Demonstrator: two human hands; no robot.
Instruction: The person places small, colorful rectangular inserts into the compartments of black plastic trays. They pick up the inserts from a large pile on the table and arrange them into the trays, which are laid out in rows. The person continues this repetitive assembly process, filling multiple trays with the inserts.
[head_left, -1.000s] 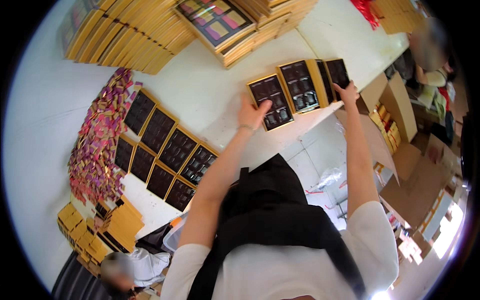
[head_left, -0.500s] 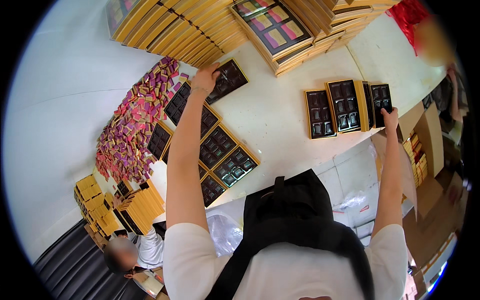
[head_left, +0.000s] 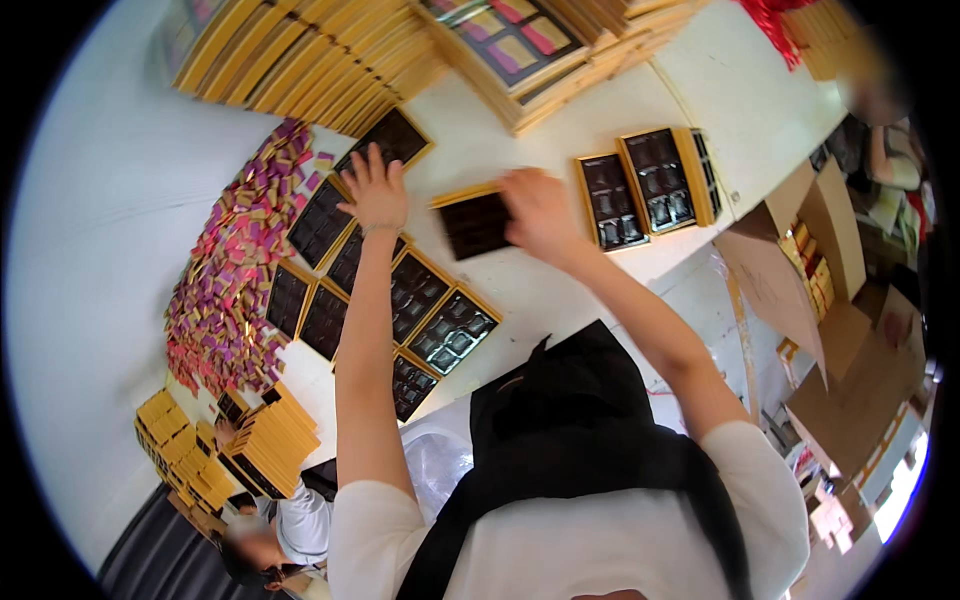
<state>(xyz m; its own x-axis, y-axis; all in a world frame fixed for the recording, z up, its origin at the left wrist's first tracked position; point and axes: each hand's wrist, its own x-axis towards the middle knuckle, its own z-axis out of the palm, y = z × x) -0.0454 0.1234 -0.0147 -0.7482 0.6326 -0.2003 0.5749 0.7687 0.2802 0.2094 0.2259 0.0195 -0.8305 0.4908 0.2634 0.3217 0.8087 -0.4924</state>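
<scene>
My right hand (head_left: 543, 215) grips the right end of a shallow gold-edged box with a dark insert (head_left: 472, 226), blurred by motion above the white table. My left hand (head_left: 377, 192) holds nothing, its fingers spread over the laid-out boxes. Just beyond its fingertips lies the farthest box (head_left: 398, 138). Below and beside the left forearm, several like boxes lie in slanting rows, among them one at the row's near end (head_left: 455, 330). Their black inserts have moulded compartments with no sweets in them.
Left of the rows is a heap of small purple, pink and gold wrapped pieces (head_left: 235, 260). Tall box stacks (head_left: 290, 65) stand behind. More boxes (head_left: 657, 180) lean at the right. A co-worker (head_left: 300, 520) sits at lower left; an open carton (head_left: 775, 260) stands off the table's right side.
My right hand has picked a box from the right-hand group and carried it left. My left hand has let go of the far box and spread its fingers. The view has shifted.
</scene>
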